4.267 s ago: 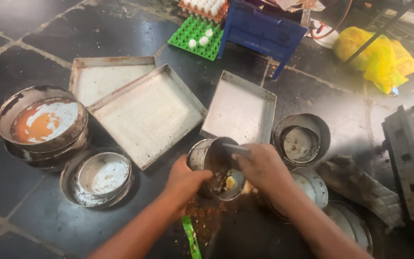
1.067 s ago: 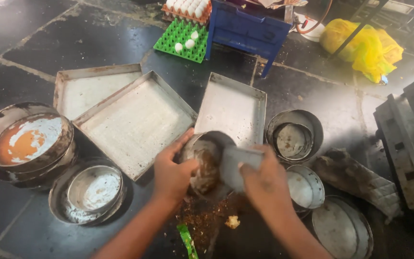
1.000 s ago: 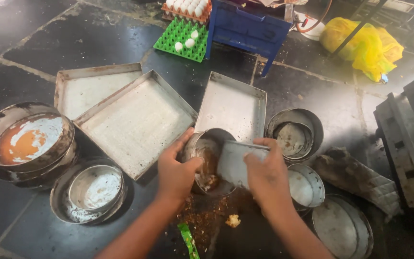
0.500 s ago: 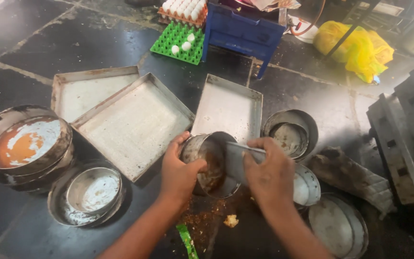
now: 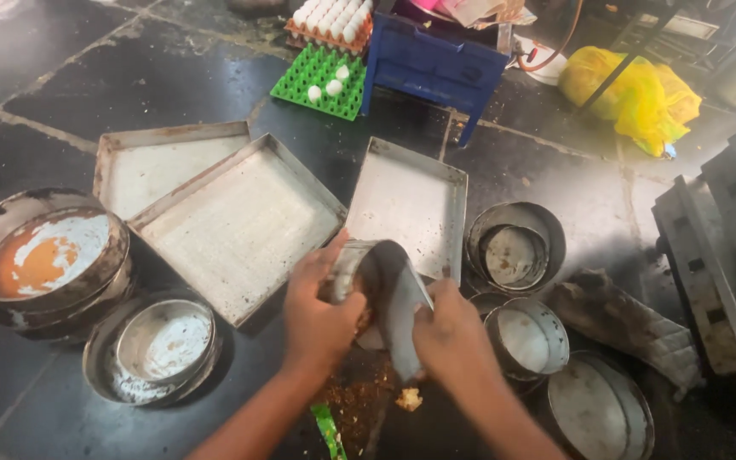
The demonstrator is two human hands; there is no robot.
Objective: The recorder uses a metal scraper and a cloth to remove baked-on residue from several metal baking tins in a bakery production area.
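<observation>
Our left hand (image 5: 321, 319) grips a small round metal baking tin (image 5: 366, 266), tilted; our right hand (image 5: 451, 334) closes around a flat grey metal scraper (image 5: 404, 317) pressed inside it.

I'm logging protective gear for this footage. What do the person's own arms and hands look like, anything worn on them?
Both forearms are bare as far as the frame shows, with no sleeves in view. The left hand and right hand wear no gloves. No rings, watch or bands are visible, though motion blur softens fine detail.
</observation>
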